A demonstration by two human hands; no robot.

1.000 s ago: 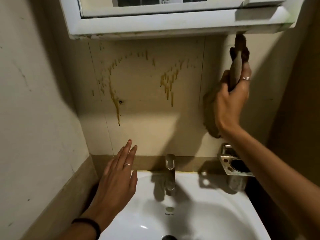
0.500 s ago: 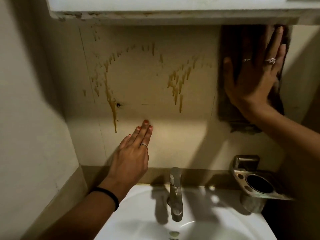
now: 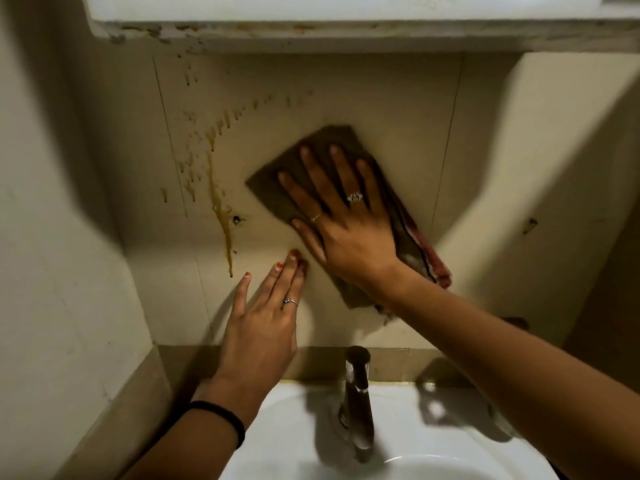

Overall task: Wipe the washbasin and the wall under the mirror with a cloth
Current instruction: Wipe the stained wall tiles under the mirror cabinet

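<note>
A brown cloth (image 3: 277, 188) lies flat against the beige wall (image 3: 398, 109) under the mirror cabinet. My right hand (image 3: 346, 216) presses on it with fingers spread. A red-striped end of the cloth hangs out below my wrist. Orange-brown drip stains (image 3: 221, 216) run down the wall to the left of the cloth. My left hand (image 3: 263, 323) rests flat on the wall below the stains, fingers together, holding nothing. The white washbasin (image 3: 298, 434) sits at the bottom.
A metal tap (image 3: 358, 400) stands at the back of the basin. The underside of the white mirror cabinet (image 3: 311, 32) juts out overhead. A side wall (image 3: 52, 237) closes in on the left. A small hole (image 3: 237, 220) marks the wall beside the stains.
My right hand has swept the cloth from the upper right of the wall down-left to its middle; the right-hand drips are no longer visible. My left hand stays flat on the wall.
</note>
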